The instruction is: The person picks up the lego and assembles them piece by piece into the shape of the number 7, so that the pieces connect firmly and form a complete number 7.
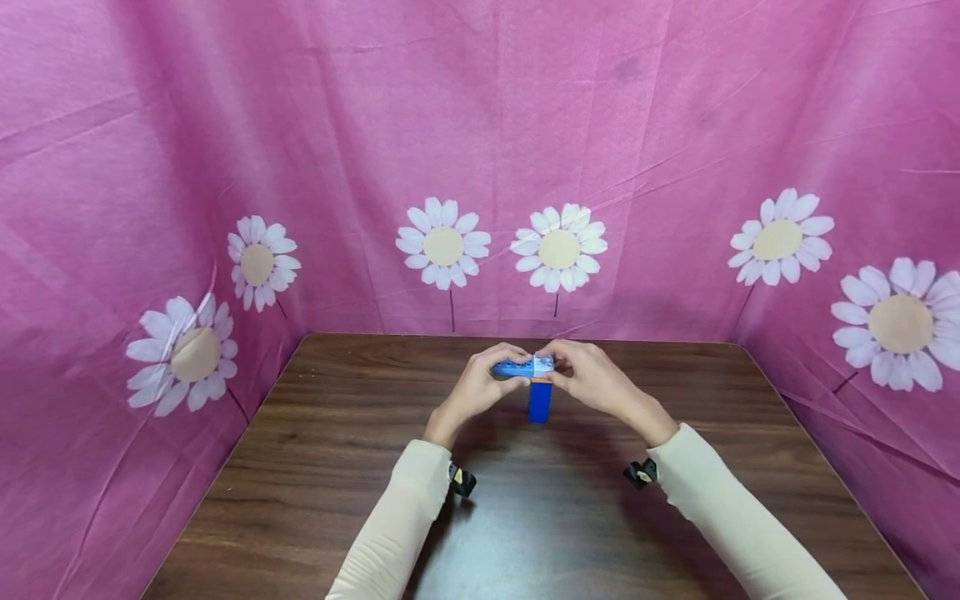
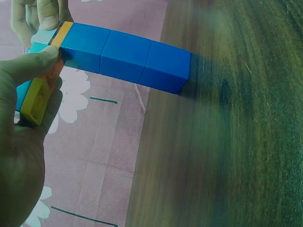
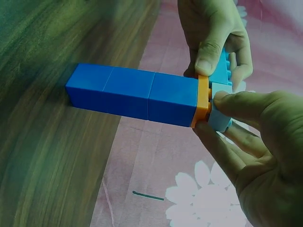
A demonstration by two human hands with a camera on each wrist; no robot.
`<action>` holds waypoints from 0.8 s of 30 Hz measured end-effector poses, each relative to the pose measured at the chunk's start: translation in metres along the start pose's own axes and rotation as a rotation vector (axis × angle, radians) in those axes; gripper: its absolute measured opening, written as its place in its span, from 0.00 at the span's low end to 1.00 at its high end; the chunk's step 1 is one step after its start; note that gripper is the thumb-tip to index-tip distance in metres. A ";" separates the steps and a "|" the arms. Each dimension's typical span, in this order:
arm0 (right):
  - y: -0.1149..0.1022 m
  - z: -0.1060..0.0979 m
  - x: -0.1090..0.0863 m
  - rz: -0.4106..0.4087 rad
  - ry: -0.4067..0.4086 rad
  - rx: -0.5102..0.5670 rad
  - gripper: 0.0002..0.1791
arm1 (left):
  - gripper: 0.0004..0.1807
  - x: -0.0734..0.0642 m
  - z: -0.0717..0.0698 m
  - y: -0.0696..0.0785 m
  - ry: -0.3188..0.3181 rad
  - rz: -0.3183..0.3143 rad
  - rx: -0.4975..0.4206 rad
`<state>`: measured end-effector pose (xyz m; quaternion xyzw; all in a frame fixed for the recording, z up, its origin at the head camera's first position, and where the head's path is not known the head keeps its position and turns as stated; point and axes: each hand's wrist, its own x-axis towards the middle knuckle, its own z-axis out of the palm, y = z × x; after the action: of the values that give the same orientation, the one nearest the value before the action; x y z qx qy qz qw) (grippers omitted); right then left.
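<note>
A column of three dark blue toy building blocks [image 1: 539,404] stands upright on the table. On its top lies a thin orange plate [image 3: 202,97], which extends to the left over a yellow block [image 2: 36,100], seen in the left wrist view. Above the orange plate sit a light blue brick [image 1: 512,367] and a pale blue brick [image 3: 218,113]. Orange studs show in a gap under the pale brick. My left hand [image 1: 474,385] grips the light blue brick and orange plate, thumb on the near side. With thumb and fingers, my right hand [image 1: 598,382] pinches the pale brick.
The brown wooden table [image 1: 315,467] spreads around the column, its far edge close behind the hands. Pink cloth [image 1: 495,125] printed with white daisies hangs behind and at both sides. A small black device [image 1: 462,481] is strapped at each wrist.
</note>
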<state>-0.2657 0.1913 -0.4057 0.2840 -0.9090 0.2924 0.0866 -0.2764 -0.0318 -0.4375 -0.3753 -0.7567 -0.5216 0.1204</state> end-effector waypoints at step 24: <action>-0.003 -0.001 0.002 -0.002 -0.012 -0.060 0.14 | 0.15 0.000 0.007 -0.026 -0.007 -0.024 -0.013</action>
<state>-0.2657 0.1890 -0.4033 0.2839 -0.9176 0.2631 0.0901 -0.2926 -0.0299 -0.4585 -0.3686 -0.7583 -0.5265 0.1092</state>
